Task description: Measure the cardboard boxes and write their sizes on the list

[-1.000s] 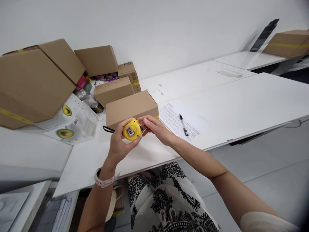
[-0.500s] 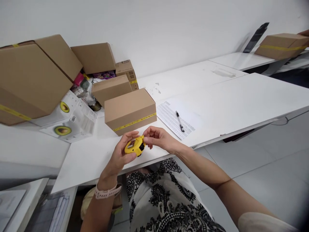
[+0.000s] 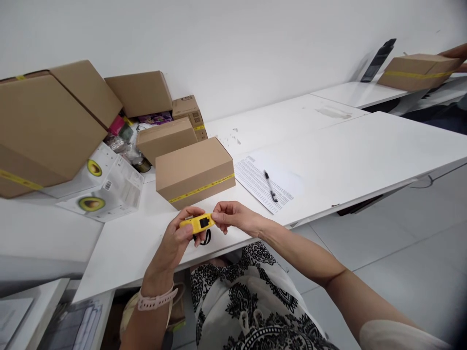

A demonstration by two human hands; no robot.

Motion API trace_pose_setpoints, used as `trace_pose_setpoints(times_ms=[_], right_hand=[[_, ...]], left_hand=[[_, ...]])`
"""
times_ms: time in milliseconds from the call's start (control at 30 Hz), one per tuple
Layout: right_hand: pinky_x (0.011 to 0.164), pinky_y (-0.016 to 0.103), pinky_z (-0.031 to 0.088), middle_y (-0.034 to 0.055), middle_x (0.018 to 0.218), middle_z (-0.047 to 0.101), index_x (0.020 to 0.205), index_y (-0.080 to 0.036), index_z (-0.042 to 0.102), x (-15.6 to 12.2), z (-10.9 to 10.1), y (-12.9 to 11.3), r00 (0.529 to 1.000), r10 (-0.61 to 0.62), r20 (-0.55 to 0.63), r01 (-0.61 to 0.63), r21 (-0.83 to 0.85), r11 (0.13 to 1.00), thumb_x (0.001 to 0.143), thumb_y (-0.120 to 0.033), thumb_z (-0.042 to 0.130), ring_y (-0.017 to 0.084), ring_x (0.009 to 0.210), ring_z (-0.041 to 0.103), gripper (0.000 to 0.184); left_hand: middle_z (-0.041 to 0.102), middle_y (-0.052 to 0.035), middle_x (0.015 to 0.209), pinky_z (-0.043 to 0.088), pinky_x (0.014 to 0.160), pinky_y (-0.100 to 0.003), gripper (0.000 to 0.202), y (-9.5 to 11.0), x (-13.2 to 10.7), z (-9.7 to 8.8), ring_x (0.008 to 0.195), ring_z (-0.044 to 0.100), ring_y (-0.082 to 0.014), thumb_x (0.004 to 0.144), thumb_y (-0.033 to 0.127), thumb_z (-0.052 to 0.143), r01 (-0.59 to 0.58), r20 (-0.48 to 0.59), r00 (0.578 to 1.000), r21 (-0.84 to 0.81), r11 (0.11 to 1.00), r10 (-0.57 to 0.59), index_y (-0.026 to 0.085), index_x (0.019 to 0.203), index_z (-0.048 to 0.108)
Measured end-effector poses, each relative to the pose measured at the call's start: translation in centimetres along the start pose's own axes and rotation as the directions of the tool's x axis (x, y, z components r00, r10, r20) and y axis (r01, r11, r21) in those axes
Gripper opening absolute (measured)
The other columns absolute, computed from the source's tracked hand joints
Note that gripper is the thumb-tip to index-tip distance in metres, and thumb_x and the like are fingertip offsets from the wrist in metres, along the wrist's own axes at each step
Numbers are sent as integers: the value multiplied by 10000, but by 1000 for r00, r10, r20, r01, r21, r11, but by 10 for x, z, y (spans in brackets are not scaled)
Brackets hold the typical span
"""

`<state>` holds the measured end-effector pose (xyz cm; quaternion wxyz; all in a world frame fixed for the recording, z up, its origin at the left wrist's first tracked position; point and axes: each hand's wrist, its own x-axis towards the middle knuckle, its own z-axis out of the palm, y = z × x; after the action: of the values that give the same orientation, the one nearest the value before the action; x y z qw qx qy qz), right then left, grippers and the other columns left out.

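Observation:
A yellow tape measure (image 3: 197, 223) with a black button and a dangling black wrist strap (image 3: 206, 237) is held over the table's front edge. My left hand (image 3: 178, 231) is wrapped round its case, thumb on the near side. The thumb and fingers of my right hand (image 3: 231, 217) pinch the case's right end, where the tape comes out; whether they hold the tape tip is hidden. Just beyond my hands stands a closed cardboard box (image 3: 195, 170) with yellow tape along its side.
Right of the box, a pen (image 3: 270, 185) lies on a printed sheet (image 3: 251, 177). Several cartons crowd the left, including a white avocado-printed box (image 3: 105, 192) and a large carton (image 3: 47, 126). At far right another person's arm (image 3: 454, 51) reaches a taped box (image 3: 416, 73).
My left hand has turned the tape measure so its narrow edge with the black button faces up. The strap now hangs in view. My right hand stays at its end.

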<state>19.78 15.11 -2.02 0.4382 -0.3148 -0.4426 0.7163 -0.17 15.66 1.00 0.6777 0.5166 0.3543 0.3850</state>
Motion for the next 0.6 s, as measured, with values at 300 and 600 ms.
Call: trace_pose_setpoints(times_ms=[300, 600], right_hand=[[520, 240, 361, -45, 603, 534, 714, -200, 597, 21, -59, -57, 950, -222, -220, 253, 124, 959, 738, -442, 821, 88, 560, 451, 331], [618, 260, 394, -18, 648, 518, 700, -226, 470, 115, -130, -111, 842, -180, -509, 44, -267, 963, 840, -328, 616, 123, 622, 456, 227]], left_hand=[[732, -73, 750, 386, 376, -217, 323, 34, 24, -47, 499, 581, -147, 662, 353, 792, -124, -252, 962, -46, 991, 109, 157, 903, 703], [661, -19, 601, 306, 330, -176, 190, 87, 106, -127, 396, 498, -105, 950, 206, 450, -114, -536, 841, -36, 993, 77, 147, 828, 583]])
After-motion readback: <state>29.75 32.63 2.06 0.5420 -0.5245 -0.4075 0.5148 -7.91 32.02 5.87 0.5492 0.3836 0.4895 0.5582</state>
